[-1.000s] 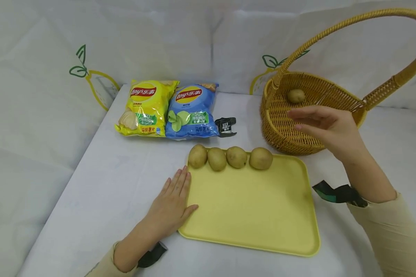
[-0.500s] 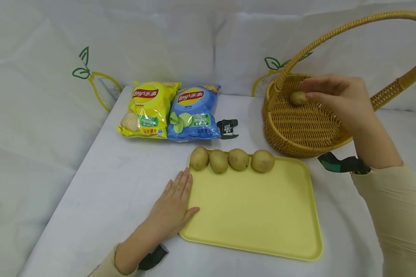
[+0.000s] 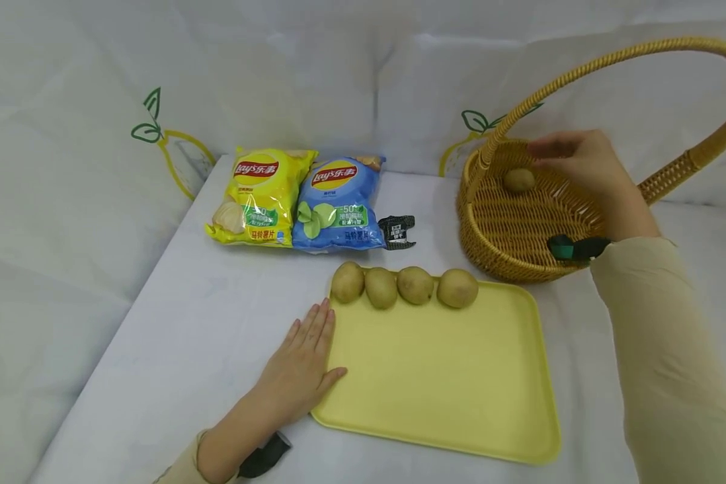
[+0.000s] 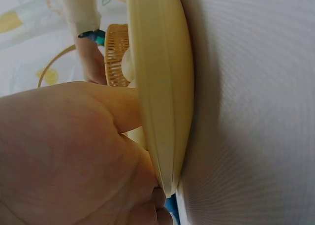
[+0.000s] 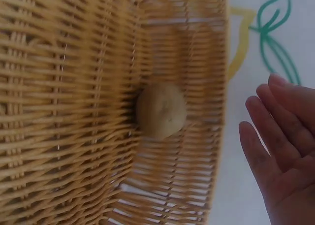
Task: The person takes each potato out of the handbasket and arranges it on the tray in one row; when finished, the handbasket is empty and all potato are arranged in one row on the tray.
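Observation:
A yellow tray lies on the white-covered table, with several brown potatoes in a row along its far edge. My left hand rests with straight fingers along the tray's left rim, its thumb over the edge. One potato sits in a wicker basket at the back right. My right hand hangs over the basket, slightly right of that potato, holding nothing. In the right wrist view, its fingers are loosely bent, apart from the potato, which lies against the basket wall.
A yellow chip bag and a blue chip bag lean at the back wall, with a small black packet beside them. The basket's tall handle arches above my right hand.
My right hand has moved from the basket's near side farther in, close to the potato. The left hand has stayed on the tray rim.

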A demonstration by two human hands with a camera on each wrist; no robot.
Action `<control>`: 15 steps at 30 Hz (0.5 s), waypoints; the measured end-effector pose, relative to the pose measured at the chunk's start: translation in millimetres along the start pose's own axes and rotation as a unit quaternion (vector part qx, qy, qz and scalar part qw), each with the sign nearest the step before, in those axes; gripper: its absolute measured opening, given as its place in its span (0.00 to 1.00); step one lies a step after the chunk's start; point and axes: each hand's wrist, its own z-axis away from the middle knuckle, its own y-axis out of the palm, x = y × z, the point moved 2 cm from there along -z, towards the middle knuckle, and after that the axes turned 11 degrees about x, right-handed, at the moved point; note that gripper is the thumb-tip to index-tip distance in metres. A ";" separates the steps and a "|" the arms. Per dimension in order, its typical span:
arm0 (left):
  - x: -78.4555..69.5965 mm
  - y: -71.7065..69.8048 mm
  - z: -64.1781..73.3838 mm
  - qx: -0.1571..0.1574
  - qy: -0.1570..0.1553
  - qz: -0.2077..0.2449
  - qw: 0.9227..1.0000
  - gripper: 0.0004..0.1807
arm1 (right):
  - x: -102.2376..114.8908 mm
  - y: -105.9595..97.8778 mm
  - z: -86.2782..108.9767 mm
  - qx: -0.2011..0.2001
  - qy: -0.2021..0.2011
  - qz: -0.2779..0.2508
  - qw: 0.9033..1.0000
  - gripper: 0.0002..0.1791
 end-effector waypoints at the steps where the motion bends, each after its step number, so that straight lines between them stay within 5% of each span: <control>1: 0.1 0.6 0.1 0.000 0.000 -0.001 1.000 0.42 | -3.6 -0.3 -3.0 0.005 0.005 0.013 1.000 0.20; 6: -1.0 1.0 0.9 0.008 -0.003 0.008 1.000 0.42 | -18.8 1.1 -13.8 0.040 0.051 0.073 0.995 0.25; 15: -0.6 4.5 -0.2 -0.003 0.005 -0.007 1.000 0.42 | -30.1 9.4 -19.2 0.108 0.108 0.093 0.984 0.39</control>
